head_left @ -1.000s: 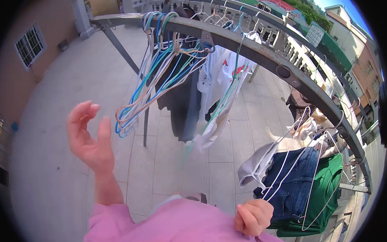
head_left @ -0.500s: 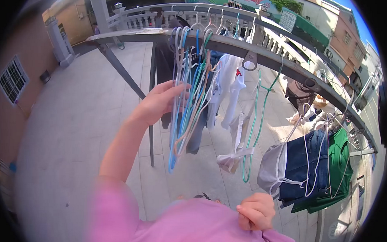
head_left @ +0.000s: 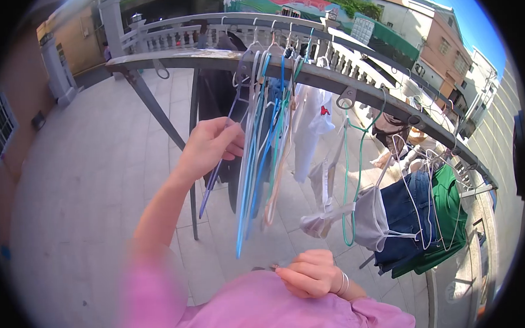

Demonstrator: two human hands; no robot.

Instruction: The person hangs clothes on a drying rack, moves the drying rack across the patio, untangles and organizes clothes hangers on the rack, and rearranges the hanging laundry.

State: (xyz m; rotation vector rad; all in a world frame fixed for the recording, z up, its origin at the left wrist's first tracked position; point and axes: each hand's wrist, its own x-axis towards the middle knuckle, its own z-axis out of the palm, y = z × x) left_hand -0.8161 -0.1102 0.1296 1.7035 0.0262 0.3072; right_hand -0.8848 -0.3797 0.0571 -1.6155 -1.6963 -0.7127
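Note:
My left hand point(head_left: 211, 147) is closed around a purple clothes hanger point(head_left: 209, 192), whose hook still sits at the metal rail point(head_left: 212, 60). The hanger is tilted away to the left of a bunch of blue, white and pink hangers point(head_left: 253, 181). These hang close together from the same rail, with no clothes on them. In front of my chest, my right hand point(head_left: 310, 274) is closed with its fingers curled. Whether it holds anything is hidden.
Right of the bunch, a green hanger point(head_left: 347, 210) hangs beside a white strapped garment point(head_left: 325, 219). Farther right are a light grey top point(head_left: 369, 218), dark blue denim point(head_left: 409, 216) and a green garment point(head_left: 452, 215). Behind hang dark clothes point(head_left: 214, 96). A balustrade point(head_left: 171, 35) borders the tiled floor point(head_left: 102, 198).
My left hand has gone from the edge of the bunch to gripping the purple hanger, now swung apart to the left. My right hand has shifted left in view. The camera view has turned slightly.

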